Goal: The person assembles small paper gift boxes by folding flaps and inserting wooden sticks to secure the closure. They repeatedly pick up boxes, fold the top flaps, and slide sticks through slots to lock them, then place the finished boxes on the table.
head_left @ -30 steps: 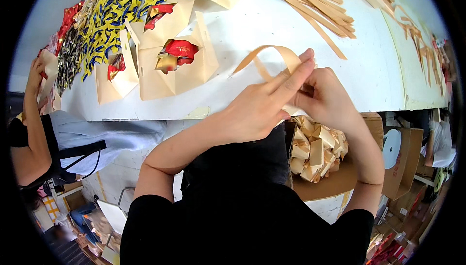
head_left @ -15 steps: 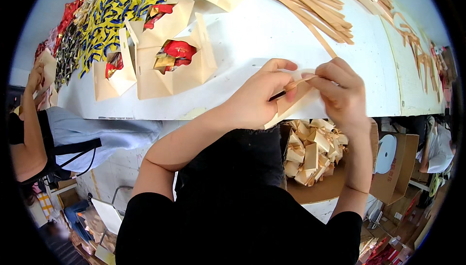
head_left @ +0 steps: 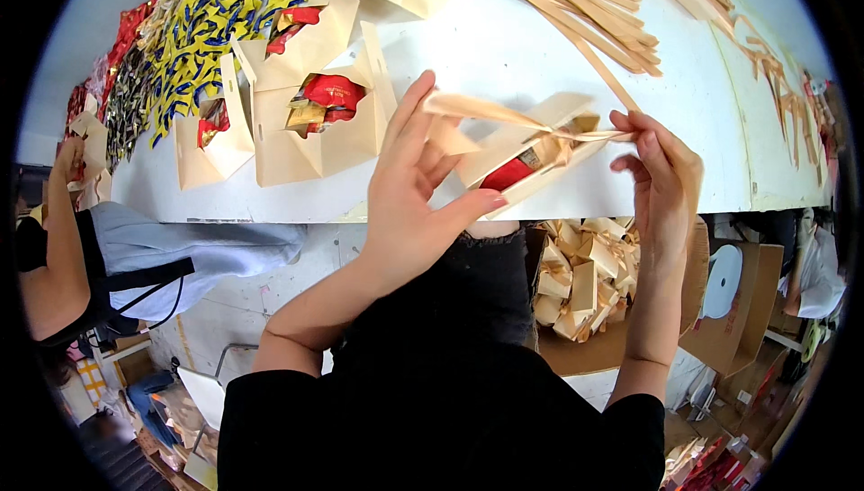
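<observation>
A white table (head_left: 432,50) is stretching across the view, a bundle of tan ribbons (head_left: 576,14) lying toward its far side and larger cream boxes (head_left: 355,131) standing at the left. Between the hands, by the table's near edge, a small box (head_left: 551,182) is holding a red packet (head_left: 507,174). The left hand (head_left: 405,198) is standing wide open, its thumb by the small box; whether it is touching, I cannot tell. The right hand (head_left: 664,176) is pinching the small box's ribbon (head_left: 490,111) between thumb and fingers.
</observation>
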`<state>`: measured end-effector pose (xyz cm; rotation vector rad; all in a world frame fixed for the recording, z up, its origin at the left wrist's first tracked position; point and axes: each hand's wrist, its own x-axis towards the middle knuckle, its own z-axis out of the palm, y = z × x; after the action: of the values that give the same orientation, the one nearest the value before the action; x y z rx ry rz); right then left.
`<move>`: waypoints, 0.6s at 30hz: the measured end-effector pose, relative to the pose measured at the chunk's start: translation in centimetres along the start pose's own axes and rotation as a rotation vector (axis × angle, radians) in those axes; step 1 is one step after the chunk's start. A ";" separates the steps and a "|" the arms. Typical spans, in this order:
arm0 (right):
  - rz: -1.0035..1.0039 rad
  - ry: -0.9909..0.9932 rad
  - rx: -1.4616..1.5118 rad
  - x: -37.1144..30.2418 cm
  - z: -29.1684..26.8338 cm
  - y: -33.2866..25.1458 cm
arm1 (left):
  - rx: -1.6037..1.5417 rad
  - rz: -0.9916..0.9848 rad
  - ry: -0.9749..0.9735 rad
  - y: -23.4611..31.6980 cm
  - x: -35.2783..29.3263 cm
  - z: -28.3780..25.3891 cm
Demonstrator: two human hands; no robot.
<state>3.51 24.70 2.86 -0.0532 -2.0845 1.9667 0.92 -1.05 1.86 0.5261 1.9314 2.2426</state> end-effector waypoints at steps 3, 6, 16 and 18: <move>0.263 0.110 0.288 -0.9 1.5 1.5 | -0.063 -0.007 0.057 -1.0 -2.2 0.4; 0.126 0.119 0.379 -0.9 3.6 0.4 | -0.092 -0.307 -0.173 -1.3 -2.9 0.4; 0.282 -0.140 0.526 0.4 5.4 0.2 | 0.168 0.728 -0.365 -1.8 -0.3 3.3; 0.332 -0.170 0.653 1.1 4.9 0.5 | -0.063 0.569 -0.507 -1.5 -0.8 3.2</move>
<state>1.27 20.21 2.36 -0.1084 -1.4858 2.8485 2.60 1.92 0.68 1.6193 1.5711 2.1277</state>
